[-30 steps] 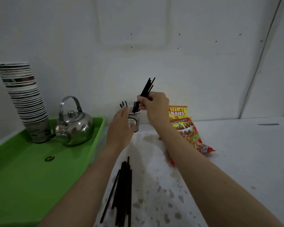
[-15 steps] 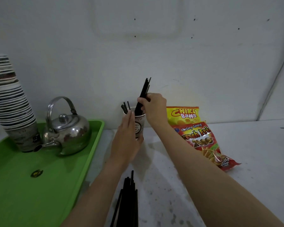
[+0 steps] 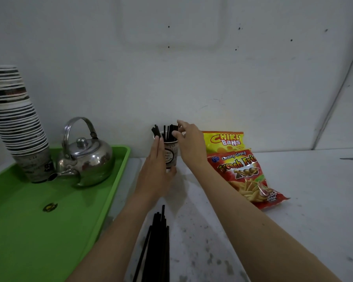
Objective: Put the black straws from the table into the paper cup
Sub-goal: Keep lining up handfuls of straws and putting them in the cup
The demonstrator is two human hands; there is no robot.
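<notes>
I saw the paper cup (image 3: 170, 154) standing upright on the white table (image 3: 293, 200) by the wall, black straws (image 3: 166, 132) poking out of its top. My left hand (image 3: 158, 169) wrapped the cup's left side, fingers straight up along it and thumb at its base. My right hand (image 3: 189, 142) hovered at the rim; its fingers looked loosened beside the straw tops, though I could not tell whether they still pinched one. A loose bundle of straws (image 3: 157, 247) lay on the table near me. On the left, a green tray (image 3: 29, 231) carried a metal kettle (image 3: 86, 157) and a stack of cups (image 3: 16, 123). Two snack bags (image 3: 243, 169) lay right of the cup. Half a second earlier, my right hand had gripped a bunch of straws held high above the cup; that bunch now sat inside it.
</notes>
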